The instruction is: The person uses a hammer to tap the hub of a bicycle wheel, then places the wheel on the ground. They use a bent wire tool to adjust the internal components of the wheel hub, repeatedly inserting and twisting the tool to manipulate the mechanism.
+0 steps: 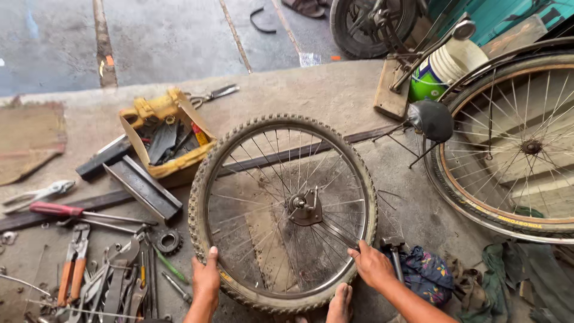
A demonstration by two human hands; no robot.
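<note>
The left hand [206, 276] and right hand [372, 263] each grip the lower rim of the spoked bicycle wheel with knobby black tyre [283, 210], which lies flat on the concrete floor [335, 90]; a yellow tool tray [166, 133] sits near, upper left.

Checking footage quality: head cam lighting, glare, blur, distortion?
Head view: soft, even daylight with faint shadows; no strong glare, only dull shine on the wheel rim; left hand and right hand sharp, no motion blur; mild wide-angle bending at edges; bicycle wheel cropped at right.
</note>
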